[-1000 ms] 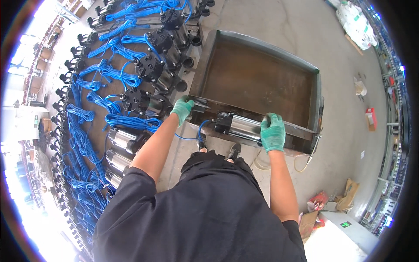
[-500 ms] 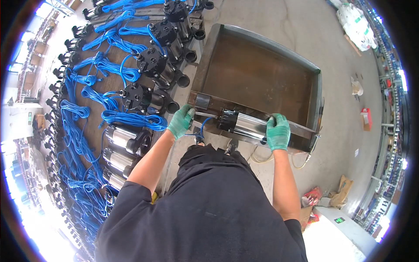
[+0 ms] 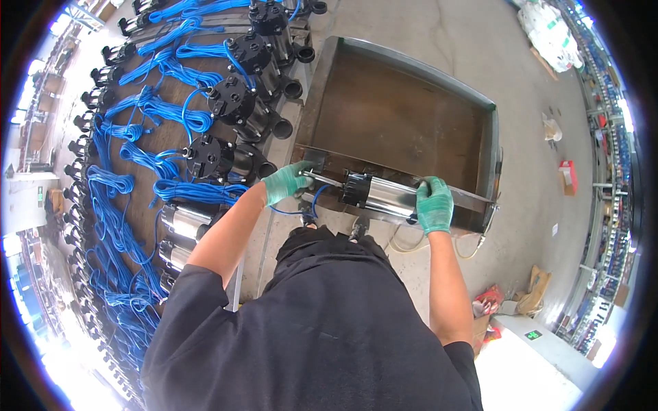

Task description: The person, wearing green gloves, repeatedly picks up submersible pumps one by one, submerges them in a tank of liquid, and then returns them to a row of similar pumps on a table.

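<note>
A submersible pump (image 3: 389, 197) with a shiny steel barrel and a black end cap lies on its side across the near edge of a metal tray (image 3: 312, 123). My right hand (image 3: 434, 205), in a green glove, is closed around the barrel's right end. At the cap end, my left hand (image 3: 288, 181), also gloved in green, pinches a slim metal rod-like tool (image 3: 325, 179). Its far tip meets the black cap; the exact kind of tool is too small to tell. A blue cable (image 3: 317, 198) curves down beside the cap.
On the left, a wooden-topped table (image 3: 140, 185) carries several pumps (image 3: 240, 109) and bundled blue cables (image 3: 171, 113). A pale hose (image 3: 408, 248) hangs below the tray. Cardboard (image 3: 534, 291) and a red box (image 3: 567, 177) lie on the floor at right.
My left hand has turned at the wrist and risen slightly, and the tool's outer end is tilted higher. My right hand keeps its grip on the barrel. The whole view has shifted slightly.
</note>
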